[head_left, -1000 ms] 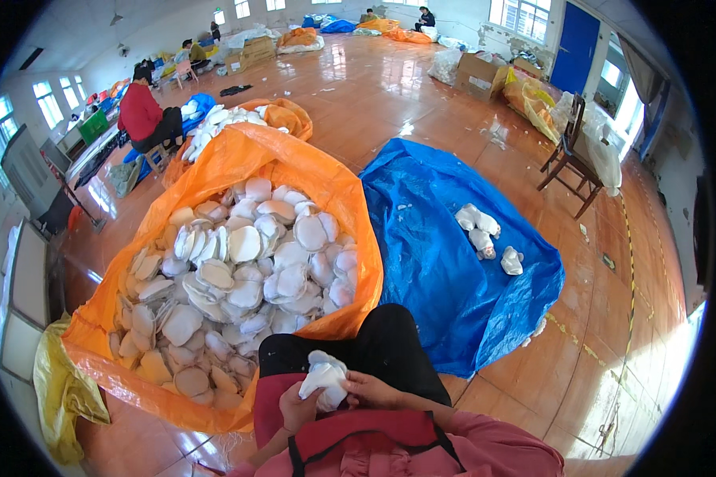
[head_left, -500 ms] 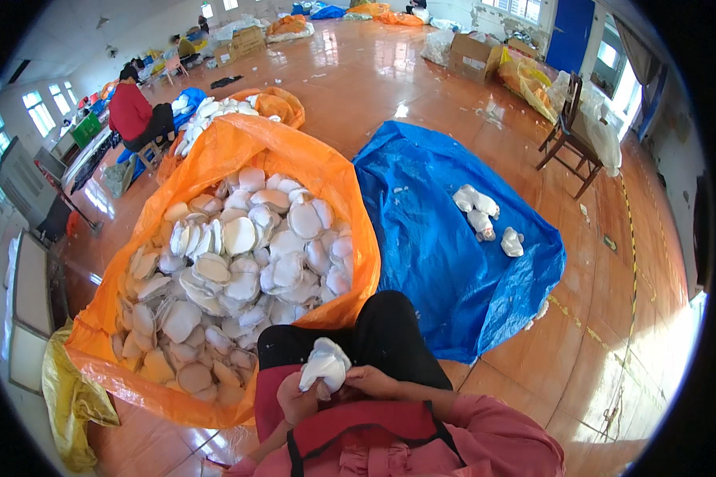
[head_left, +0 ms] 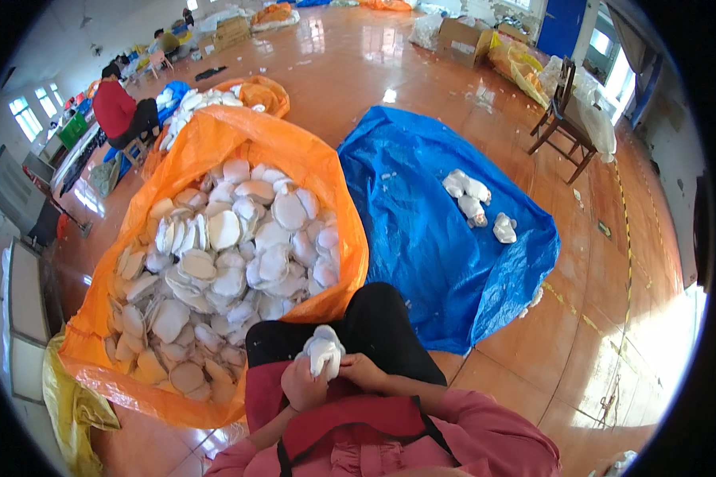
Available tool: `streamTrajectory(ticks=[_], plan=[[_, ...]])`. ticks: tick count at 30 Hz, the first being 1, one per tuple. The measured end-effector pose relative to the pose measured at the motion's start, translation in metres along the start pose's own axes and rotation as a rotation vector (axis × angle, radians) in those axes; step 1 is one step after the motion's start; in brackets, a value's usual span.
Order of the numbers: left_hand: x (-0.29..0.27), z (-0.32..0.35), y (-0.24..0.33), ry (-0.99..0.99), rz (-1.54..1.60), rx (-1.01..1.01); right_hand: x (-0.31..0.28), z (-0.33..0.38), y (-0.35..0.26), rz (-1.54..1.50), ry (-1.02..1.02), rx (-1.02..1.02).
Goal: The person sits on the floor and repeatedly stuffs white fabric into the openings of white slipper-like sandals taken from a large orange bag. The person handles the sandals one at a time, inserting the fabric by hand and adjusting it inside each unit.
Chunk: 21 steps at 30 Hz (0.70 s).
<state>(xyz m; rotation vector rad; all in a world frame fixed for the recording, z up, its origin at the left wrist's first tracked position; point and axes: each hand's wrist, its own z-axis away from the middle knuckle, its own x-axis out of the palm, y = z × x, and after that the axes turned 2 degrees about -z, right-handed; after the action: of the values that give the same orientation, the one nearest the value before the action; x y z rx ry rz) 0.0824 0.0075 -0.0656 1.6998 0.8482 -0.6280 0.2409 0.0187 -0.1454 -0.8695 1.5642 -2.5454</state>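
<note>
Over my lap I hold a soft white padded cloth piece [head_left: 324, 348], bunched up with folds on top. My left hand [head_left: 304, 385] is closed around its lower left side. Pinched fingers of my right hand [head_left: 363, 372] grip its lower right edge; the fingertips are partly hidden. In front of me to the left, an orange sack [head_left: 344, 238] lies spread wide, full of rounded white pads [head_left: 223, 229]. To the right, a blue sheet [head_left: 406, 230] bears several similar bunched white pieces [head_left: 467, 187], with one [head_left: 504, 228] lying apart.
A wooden chair [head_left: 563, 127] with a plastic bag stands far right. At the far left a person in red [head_left: 114, 107] sits beside another heap of white pieces [head_left: 203, 103]. Cardboard boxes [head_left: 460, 43] and sacks line the back. A yellow sack [head_left: 71, 413] lies near left.
The whole view has shifted slightly. The white piece has turned and been folded more tightly in my hands, and my left hand wraps further round its side.
</note>
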Motion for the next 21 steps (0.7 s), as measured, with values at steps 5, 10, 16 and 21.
streamTrajectory(ticks=[5,10,16,21], plan=[[0.007,-0.005,-0.001,0.008,0.076,-0.061,0.005,0.003,-0.026,0.548,0.075,-0.152],[-0.009,-0.023,0.006,-0.064,0.184,-0.095,0.003,0.007,-0.029,0.600,0.335,-0.302],[-0.040,-0.035,0.003,-0.082,0.369,-0.237,0.003,0.019,-0.048,0.276,0.431,-0.287],[-0.031,-0.031,-0.008,-0.027,0.759,-0.460,0.009,0.010,-0.057,0.111,0.333,-0.187]])
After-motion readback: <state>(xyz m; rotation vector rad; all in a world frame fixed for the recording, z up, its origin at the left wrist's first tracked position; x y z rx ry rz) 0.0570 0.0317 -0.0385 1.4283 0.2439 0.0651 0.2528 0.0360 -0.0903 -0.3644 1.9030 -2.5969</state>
